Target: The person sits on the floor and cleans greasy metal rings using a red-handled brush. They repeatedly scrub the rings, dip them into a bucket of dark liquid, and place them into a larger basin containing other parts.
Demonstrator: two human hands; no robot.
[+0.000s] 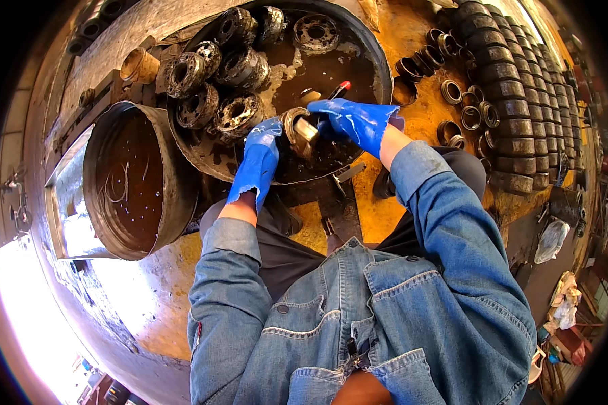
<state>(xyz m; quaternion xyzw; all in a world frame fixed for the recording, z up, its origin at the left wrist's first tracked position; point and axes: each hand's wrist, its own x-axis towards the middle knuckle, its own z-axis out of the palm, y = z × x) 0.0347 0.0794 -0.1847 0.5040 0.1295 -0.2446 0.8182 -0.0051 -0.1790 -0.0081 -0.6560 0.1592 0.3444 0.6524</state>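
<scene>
My left hand (260,150), in a blue rubber glove, is closed on the left side of a dirty metal ring (292,138) held over a big round pan (386,64) of dark liquid. My right hand (355,123), gloved alike, is closed around what looks like a flat brush (307,129). Its pale, shiny end lies against the ring's opening, and a dark handle with a red tip sticks up past the fingers. The glove hides the middle of the brush. Several grimy, sludge-coated round metal parts (242,67) are heaped at the pan's left, and another (316,34) lies at its far side.
A metal drum (172,182) with brown liquid stands left of the pan. Loose metal rings (451,91) lie on the orange floor at right, beside stacked rows of dark cylindrical parts (513,108). A rusty pot (140,65) sits behind the drum. My knees flank the pan's near edge.
</scene>
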